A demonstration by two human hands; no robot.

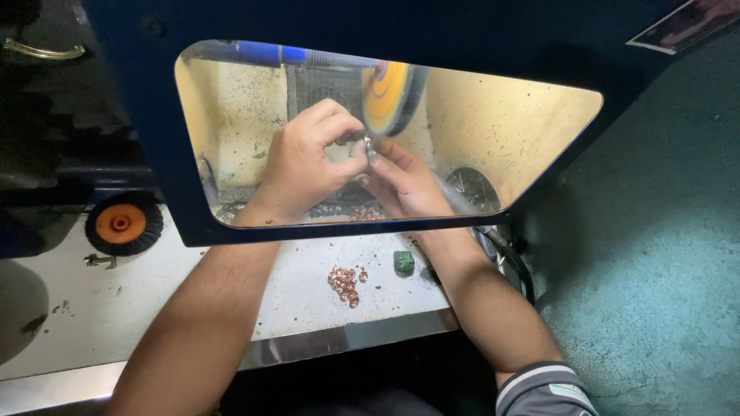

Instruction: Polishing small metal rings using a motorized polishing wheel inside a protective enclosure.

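Observation:
Behind a clear window in a dark blue hood [478, 46], my left hand [304, 158] and my right hand [405, 181] meet and pinch a small shiny metal piece [367, 144] together. The piece is held right against the lower edge of a spinning yellow and orange buffing wheel [389, 96]. Both forearms pass under the hood's lower edge. The fingers cover most of the piece, so its shape is hard to tell.
A heap of several small copper-coloured rings [344, 281] lies on the white bench [77, 316], beside a green block [404, 262]. An orange and black wheel [122, 223] lies at the left. More rings [366, 213] lie inside the hood. Teal floor [655, 270] is at the right.

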